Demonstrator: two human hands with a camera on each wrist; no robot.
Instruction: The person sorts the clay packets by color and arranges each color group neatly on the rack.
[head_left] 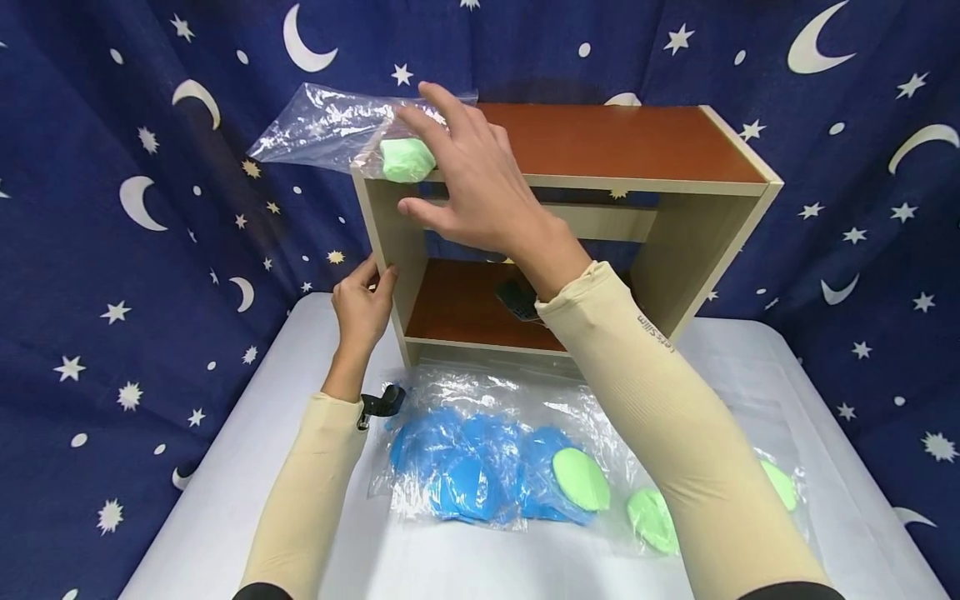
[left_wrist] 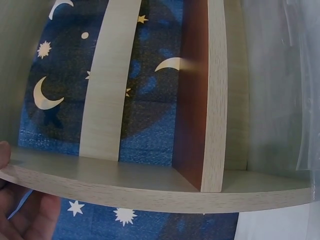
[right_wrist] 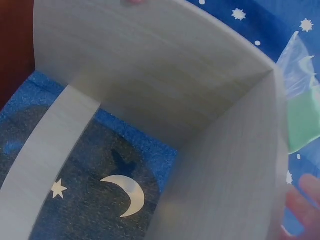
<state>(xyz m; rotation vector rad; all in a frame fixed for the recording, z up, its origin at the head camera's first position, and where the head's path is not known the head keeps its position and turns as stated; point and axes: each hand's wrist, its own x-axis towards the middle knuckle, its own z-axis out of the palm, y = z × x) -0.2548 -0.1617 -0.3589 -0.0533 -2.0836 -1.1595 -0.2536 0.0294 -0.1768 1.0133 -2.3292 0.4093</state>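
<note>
Starry blue curtain [head_left: 247, 75] all round you, white table [head_left: 195, 517] below, and we're live at the shelf [head_left: 622, 142]! Your left hand [head_left: 362, 307] has its side panel pinched at the front edge, thumb on the inner face and fingers round the outside. Up top, your right hand [head_left: 480, 171] is spread wide, fingers straight and apart, gripping nothing. Just beside those fingers sits the green bundle [head_left: 407, 160], at the shelf's top front corner; in the right wrist view a gap shows between fingertips and bundle. Clear plastic of the bag [head_left: 322, 125] stretches away from it, out past your right fingertips and over the shelf's edge, above your left fingers.

Look below your right hand: a dark object [head_left: 516, 298] rests on the lower board, partly behind your wrist, too hidden to name. Down below your left fingers and out in front of the shelf, blue packs [head_left: 468, 487] lie in clear plastic, with a green disc [head_left: 581, 479] on the side away from that hand. Further from those fingers comes a second bundle [head_left: 651, 521], green too, right beside your right sleeve [head_left: 675, 400]!
</note>
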